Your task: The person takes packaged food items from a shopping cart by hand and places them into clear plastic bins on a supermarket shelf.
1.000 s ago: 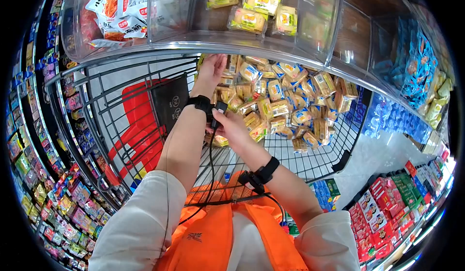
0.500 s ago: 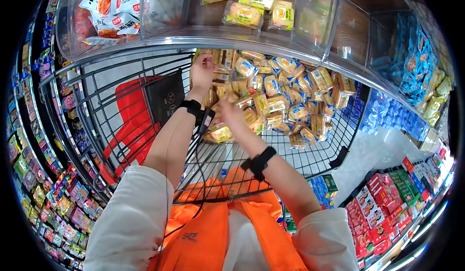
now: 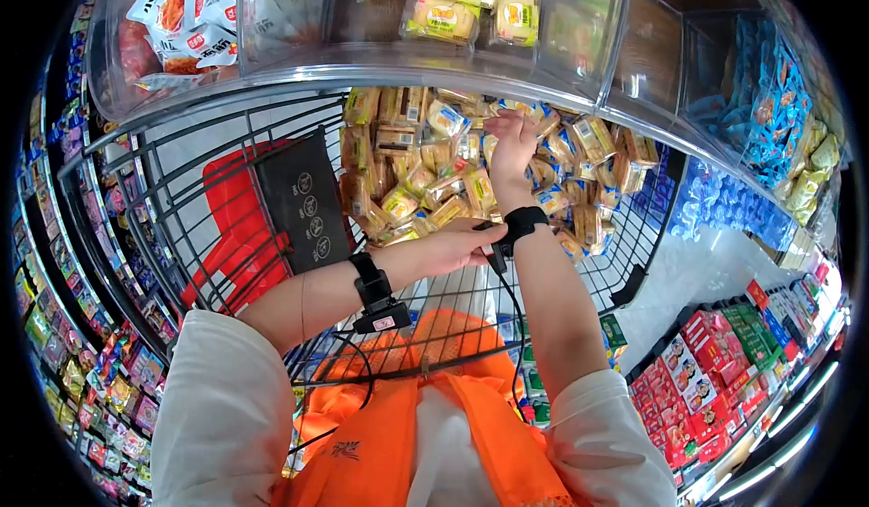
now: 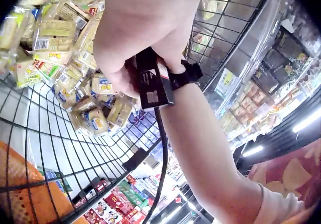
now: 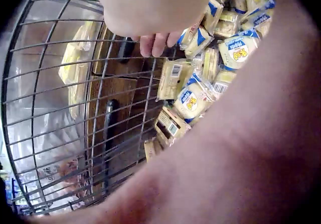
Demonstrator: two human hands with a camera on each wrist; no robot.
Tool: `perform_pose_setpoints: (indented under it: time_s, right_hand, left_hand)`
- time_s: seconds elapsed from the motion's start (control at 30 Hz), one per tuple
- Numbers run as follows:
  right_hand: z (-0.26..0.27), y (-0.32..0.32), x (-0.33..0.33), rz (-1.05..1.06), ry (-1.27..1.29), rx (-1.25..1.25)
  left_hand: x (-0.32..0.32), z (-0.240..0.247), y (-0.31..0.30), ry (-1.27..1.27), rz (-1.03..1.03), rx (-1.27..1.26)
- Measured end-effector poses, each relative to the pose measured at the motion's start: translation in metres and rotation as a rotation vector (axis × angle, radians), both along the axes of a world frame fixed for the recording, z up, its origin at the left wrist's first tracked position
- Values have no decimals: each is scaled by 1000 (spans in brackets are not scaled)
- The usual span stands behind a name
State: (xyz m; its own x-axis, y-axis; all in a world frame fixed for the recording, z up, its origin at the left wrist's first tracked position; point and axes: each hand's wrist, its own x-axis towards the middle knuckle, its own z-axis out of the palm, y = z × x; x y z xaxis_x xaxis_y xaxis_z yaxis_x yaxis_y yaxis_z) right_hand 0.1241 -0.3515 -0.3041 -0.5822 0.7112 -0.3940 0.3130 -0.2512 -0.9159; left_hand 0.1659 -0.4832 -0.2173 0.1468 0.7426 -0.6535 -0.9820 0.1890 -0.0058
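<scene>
The left hand reaches across to the right wrist, thumb and fingers pinching the small black wrist camera. Up close in the left wrist view, that hand grips the black camera box, a cable hanging from it. Above the heap of wrapped cakes, the right hand has its fingers loosely bent, with nothing seen in them. Its fingertips show beside wrapped cakes in the right wrist view; blurred skin fills much of that view.
A wire shopping cart holds the cakes, with a red child seat and black panel at left. Clear display bins hang over its far edge. Snack shelves stand left, red boxes at lower right.
The right hand has moved right and up over the cakes. The left hand has left the cart's left side, swung right and taken hold of the right wrist's camera. The view has shifted slightly.
</scene>
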Motion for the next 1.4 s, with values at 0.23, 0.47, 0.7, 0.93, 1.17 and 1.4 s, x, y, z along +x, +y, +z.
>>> perform_pose_setpoints:
  time_s: [0.23, 0.47, 0.7, 0.93, 1.17, 1.4]
  right_hand:
    - [11, -2, 5, 413, -148, 444]
    - [8, -2, -4, 484, -185, 392]
    - [-12, 5, 27, 530, -260, 330]
    - [4, -7, 42, 624, -361, 388]
    - [-4, -10, 35, 574, -336, 361]
    - [9, -15, 14, 280, -128, -230]
  left_hand:
    - [-13, 20, 7, 255, -117, -236]
    - [-28, 16, 4, 248, -285, -244]
    - [-99, -107, -32, 1555, -408, -818]
    - [-131, -142, -15, 1920, -815, -826]
    - [-132, -142, -33, 1863, -421, -724]
    - [-112, -76, -50, 237, 372, -169]
